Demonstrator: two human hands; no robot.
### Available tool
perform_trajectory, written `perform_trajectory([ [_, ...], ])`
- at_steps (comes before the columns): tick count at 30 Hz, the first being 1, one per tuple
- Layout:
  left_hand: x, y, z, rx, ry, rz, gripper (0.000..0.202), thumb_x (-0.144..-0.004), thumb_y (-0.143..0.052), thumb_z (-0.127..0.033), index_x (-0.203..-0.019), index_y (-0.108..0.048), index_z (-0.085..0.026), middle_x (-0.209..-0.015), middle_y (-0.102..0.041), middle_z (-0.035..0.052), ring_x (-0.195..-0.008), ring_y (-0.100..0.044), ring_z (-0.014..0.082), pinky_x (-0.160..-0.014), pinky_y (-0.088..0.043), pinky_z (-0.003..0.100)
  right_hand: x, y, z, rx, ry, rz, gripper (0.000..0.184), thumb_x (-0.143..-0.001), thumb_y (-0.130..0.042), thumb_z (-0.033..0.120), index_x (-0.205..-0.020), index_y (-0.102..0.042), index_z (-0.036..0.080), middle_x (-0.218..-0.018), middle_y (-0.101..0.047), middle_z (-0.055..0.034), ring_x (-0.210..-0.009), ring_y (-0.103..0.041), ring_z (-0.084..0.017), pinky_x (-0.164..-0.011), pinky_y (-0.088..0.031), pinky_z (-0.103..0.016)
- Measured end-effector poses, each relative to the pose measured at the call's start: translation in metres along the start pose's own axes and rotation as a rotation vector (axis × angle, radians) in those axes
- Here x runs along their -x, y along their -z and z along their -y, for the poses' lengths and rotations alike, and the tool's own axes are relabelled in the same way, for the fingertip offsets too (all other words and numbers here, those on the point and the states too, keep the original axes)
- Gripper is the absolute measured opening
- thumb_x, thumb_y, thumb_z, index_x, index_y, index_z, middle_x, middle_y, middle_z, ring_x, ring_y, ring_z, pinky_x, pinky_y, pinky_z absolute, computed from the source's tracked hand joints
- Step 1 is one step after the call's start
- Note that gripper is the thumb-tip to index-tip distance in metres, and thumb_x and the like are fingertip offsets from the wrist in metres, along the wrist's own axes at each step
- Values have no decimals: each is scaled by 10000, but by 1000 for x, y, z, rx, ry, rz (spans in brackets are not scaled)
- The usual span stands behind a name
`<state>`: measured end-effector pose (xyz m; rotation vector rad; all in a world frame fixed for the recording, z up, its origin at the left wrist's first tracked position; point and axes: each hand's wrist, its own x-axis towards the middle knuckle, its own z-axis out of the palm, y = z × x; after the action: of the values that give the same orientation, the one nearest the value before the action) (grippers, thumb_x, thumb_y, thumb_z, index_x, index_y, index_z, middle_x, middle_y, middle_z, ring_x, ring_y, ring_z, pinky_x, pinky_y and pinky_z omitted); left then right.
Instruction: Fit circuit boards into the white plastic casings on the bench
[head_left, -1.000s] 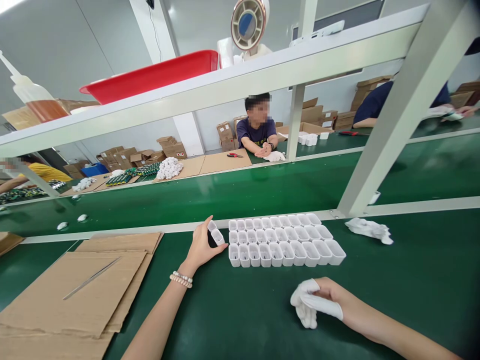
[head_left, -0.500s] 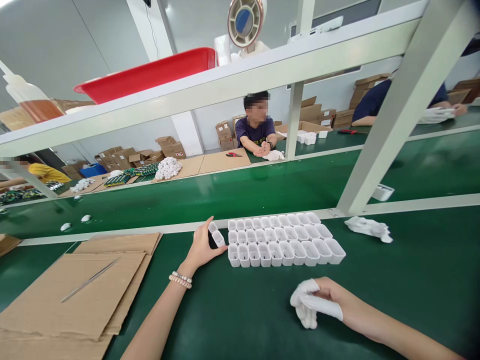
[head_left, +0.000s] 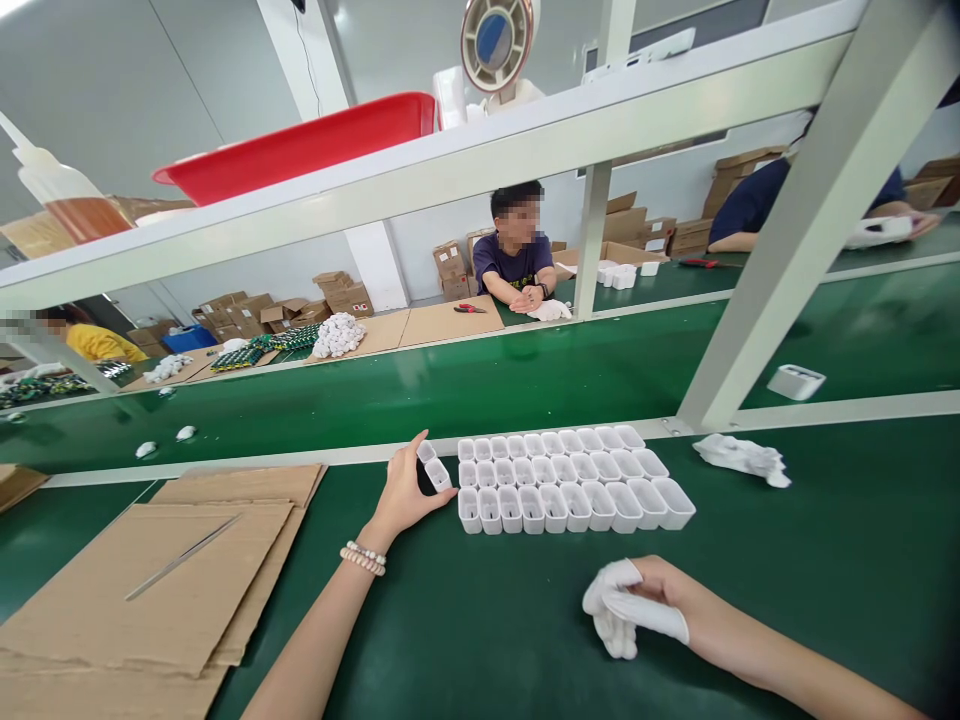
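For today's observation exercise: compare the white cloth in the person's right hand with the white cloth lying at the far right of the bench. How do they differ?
The held cloth is gripped by the right hand and bunched, hanging down to the green bench. The far cloth lies loose, flatter and stretched out, touched by no hand, close to the white frame post. Both are white, crumpled fabric on the same green surface.

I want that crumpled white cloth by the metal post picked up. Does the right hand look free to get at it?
Probably not yet: the right hand already grips a white glove. The crumpled cloth lies unobstructed on the green mat, beside the tray rows.
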<state>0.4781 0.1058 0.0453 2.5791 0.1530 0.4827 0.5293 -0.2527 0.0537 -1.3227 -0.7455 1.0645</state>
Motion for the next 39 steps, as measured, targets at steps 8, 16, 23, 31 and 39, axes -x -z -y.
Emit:
perform_trajectory([
  [8, 0, 0, -1, -6, -6, -15, 914, -727, -693, -504, -1455, -191, -273, -1414, -388, 129, -1289, -383, 345, -1047, -321, 530, 0, 0, -1, 1, -12, -7, 356, -846, -648, 461, -909, -699, 115, -795, -683, -99, -704, -644, -190, -679, -510, -314],
  [16, 0, 0, -1, -23, -17, -34, 900, -727, -690, -516, -1450, -212, -273, -1386, -417, 125, -1260, -414, 337, -1029, -344, 520, 0, 0, 0, -29, 22, 22, 284, -842, -676, 383, -979, -710, 136, -796, -673, -81, -704, -641, -171, -685, -506, -310],
  [23, 1, 0, -3, -60, -26, -23, 898, -739, -680, -512, -1451, -192, -264, -1346, -443, 126, -1244, -422, 339, -1011, -361, 520, -2, 2, -4, -28, -1, 24, 323, -806, -712, 388, -1015, -701, 142, -804, -666, -78, -706, -636, -174, -708, -524, -336],
  [31, -1, 0, -4, -80, -66, -65, 886, -727, -696, -478, -1442, -216, -268, -1328, -457, 122, -1236, -432, 337, -1018, -352, 516, -1, 2, -3, -4, 15, 26, 311, -816, -702, 384, -1021, -698, 149, -805, -663, -74, -724, -641, -180, -714, -528, -340],
  [39, -2, -4, -4, -164, -152, -223, 944, -717, -708, -335, -1459, -133, -240, -1376, -403, 142, -1278, -376, 336, -1059, -299, 515, -1, 1, -3, -6, 9, 22, 321, -814, -698, 403, -993, -701, 137, -807, -668, -82, -717, -640, -178, -704, -517, -332],
])
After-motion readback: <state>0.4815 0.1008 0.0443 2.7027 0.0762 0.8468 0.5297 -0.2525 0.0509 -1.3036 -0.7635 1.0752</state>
